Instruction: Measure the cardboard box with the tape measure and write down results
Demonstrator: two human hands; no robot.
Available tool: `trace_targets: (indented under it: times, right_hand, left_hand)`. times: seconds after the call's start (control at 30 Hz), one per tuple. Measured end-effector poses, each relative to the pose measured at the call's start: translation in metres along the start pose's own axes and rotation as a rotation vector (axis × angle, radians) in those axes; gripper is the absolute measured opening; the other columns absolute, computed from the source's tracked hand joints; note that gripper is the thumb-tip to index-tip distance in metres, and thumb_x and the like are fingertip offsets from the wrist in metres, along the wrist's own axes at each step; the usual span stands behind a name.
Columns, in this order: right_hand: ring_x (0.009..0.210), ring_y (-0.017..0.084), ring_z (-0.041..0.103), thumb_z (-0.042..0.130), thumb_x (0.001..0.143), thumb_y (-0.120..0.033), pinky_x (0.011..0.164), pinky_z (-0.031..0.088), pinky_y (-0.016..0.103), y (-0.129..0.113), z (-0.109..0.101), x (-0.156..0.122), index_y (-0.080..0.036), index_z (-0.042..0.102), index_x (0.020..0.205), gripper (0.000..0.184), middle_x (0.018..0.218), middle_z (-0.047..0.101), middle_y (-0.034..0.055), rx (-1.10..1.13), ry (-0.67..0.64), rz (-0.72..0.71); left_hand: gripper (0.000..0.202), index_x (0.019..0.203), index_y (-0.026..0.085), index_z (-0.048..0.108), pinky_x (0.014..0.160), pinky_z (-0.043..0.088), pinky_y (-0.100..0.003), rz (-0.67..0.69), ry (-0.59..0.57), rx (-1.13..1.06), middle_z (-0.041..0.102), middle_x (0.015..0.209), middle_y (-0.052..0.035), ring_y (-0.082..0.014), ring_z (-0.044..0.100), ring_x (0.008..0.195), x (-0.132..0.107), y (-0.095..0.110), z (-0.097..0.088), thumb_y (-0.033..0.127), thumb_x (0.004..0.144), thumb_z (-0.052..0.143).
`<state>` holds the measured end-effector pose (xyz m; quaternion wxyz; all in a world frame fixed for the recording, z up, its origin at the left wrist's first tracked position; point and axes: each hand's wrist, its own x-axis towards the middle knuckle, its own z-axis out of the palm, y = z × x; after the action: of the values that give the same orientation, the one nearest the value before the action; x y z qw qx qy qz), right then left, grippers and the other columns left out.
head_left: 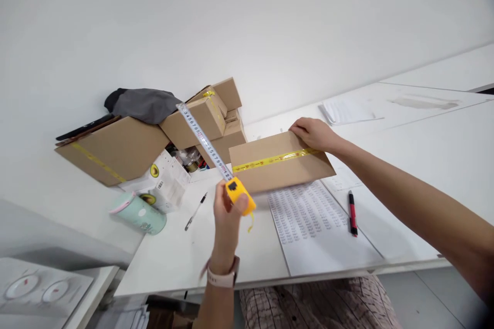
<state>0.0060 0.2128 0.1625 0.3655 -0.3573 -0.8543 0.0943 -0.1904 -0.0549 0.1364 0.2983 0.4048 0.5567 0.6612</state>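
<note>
the left hand (225, 218) gripped a blocky yellow plastic tape measure (240, 195), its thin silver blade (204, 142) slanting up-left beside the left end of a long brown cardboard box (276, 172), which ran lengthwise to the right hand (314, 134) clasping its far corner.

Office-like workspace, white desk (254, 254), plain wall (247, 20), printed sheet (309, 213), red pen (352, 213), tape measure (215, 158), stacked cardboard boxes (198, 119)

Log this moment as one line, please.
left hand: holds yellow tape measure, blade extended | right hand: grips cardboard box near corner | printed sheet: on table
</note>
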Motion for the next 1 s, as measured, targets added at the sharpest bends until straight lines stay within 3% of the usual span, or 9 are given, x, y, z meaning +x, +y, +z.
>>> trace_targets:
  times: [0.17,0.27,0.5,0.6,0.77,0.87,1.0]
  right_hand:
    - [0.106,0.03,0.064,0.038,0.094,-0.015,0.099,0.038,0.047,-0.012,0.017,-0.002,-0.02,0.069,0.118,0.04,0.119,0.075,0.0104,-0.143,0.05,-0.092]
    - [0.102,0.03,0.062,0.038,0.092,-0.01,0.094,0.038,0.046,-0.011,0.021,-0.008,-0.02,0.064,0.127,0.045,0.116,0.075,0.0113,-0.192,0.078,-0.12]
    - [0.093,0.029,0.058,0.035,0.092,-0.008,0.084,0.036,0.042,-0.008,0.02,-0.007,-0.029,0.056,0.146,0.062,0.105,0.073,0.0101,-0.283,0.055,-0.215]
    - [0.097,0.029,0.057,0.039,0.091,-0.008,0.084,0.036,0.042,-0.008,0.019,-0.005,-0.033,0.058,0.146,0.063,0.113,0.071,0.01,-0.283,-0.008,-0.282]
    - [0.1,0.028,0.055,0.039,0.094,-0.009,0.085,0.036,0.042,-0.005,0.018,-0.005,-0.033,0.065,0.141,0.059,0.119,0.07,0.0091,-0.254,-0.026,-0.317]
    - [0.1,0.028,0.054,0.038,0.095,-0.011,0.085,0.035,0.043,-0.004,0.019,-0.006,-0.034,0.065,0.141,0.058,0.12,0.07,0.0088,-0.229,-0.017,-0.309]
    - [0.099,0.029,0.053,0.037,0.097,-0.012,0.085,0.034,0.044,-0.006,0.019,-0.009,-0.036,0.065,0.141,0.058,0.119,0.07,0.0089,-0.219,-0.007,-0.294]
  left_hand:
    - [0.067,0.118,0.022,0.058,0.064,0.051,-0.027,-0.221,-0.334,-0.174,0.063,0.093,-0.0031,-0.0164,0.06,0.076,-0.048,-0.029,0.037,0.057,0.068,0.087]
    - [0.068,0.113,0.02,0.059,0.067,0.05,-0.027,-0.338,-0.425,-0.264,0.06,0.09,-0.002,-0.0155,0.06,0.076,-0.06,-0.05,0.053,0.057,0.065,0.089]
    - [0.068,0.106,0.021,0.057,0.066,0.049,-0.026,-0.426,-0.461,-0.321,0.06,0.098,-0.0034,-0.0149,0.061,0.077,-0.064,-0.069,0.064,0.058,0.06,0.092]
    - [0.069,0.105,0.02,0.058,0.067,0.049,-0.026,-0.454,-0.465,-0.336,0.061,0.098,-0.0036,-0.014,0.06,0.077,-0.066,-0.07,0.065,0.057,0.059,0.092]
    - [0.069,0.107,0.021,0.058,0.07,0.05,-0.027,-0.452,-0.471,-0.385,0.064,0.116,-0.0085,-0.0148,0.061,0.081,-0.071,-0.076,0.066,0.053,0.058,0.094]
    - [0.068,0.115,0.022,0.058,0.074,0.052,-0.028,-0.437,-0.487,-0.373,0.065,0.121,-0.0103,-0.0169,0.062,0.087,-0.071,-0.079,0.067,0.051,0.063,0.093]
    - [0.084,0.135,0.025,0.051,0.081,0.054,-0.032,-0.413,-0.433,-0.364,0.066,0.124,-0.0116,-0.0214,0.065,0.096,-0.061,-0.076,0.07,0.05,0.066,0.092]
